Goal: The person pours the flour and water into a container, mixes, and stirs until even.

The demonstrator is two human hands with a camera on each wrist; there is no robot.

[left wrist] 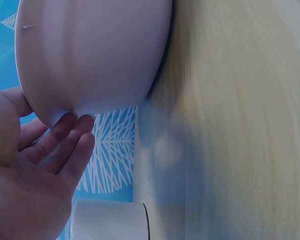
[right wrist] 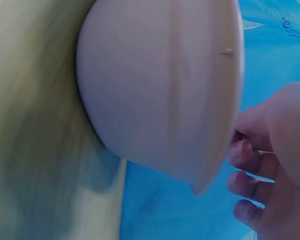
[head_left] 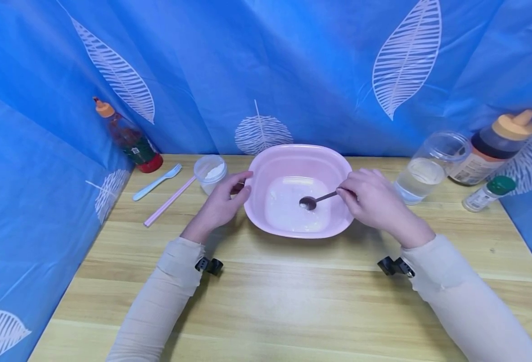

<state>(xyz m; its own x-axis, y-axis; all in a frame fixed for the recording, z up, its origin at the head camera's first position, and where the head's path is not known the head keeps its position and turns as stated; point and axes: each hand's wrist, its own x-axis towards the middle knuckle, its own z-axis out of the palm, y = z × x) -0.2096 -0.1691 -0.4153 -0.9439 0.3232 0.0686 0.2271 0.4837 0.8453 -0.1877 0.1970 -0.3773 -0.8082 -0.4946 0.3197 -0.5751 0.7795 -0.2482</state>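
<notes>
A pink plastic basin (head_left: 299,234) stands on the table with whitish contents across its bottom. My left hand (head_left: 224,201) holds the basin's left rim, thumb over the edge and fingers against the outer wall, as the left wrist view shows. In my right hand (head_left: 374,203) is a dark brown spoon (head_left: 308,203), pinched by its handle over the right rim. The spoon's bowl is low inside the basin, with a little white stuff in it. In the right wrist view the basin's side (right wrist: 140,85) hides most of the spoon.
Left of the basin are a cup of white powder (head_left: 210,170), a pink straw (head_left: 169,201), a pale blue fork (head_left: 157,182) and a red sauce bottle (head_left: 132,141). To the right stand a cup of clear liquid (head_left: 422,176), a dark sauce bottle (head_left: 488,156) and a green-capped shaker (head_left: 488,194).
</notes>
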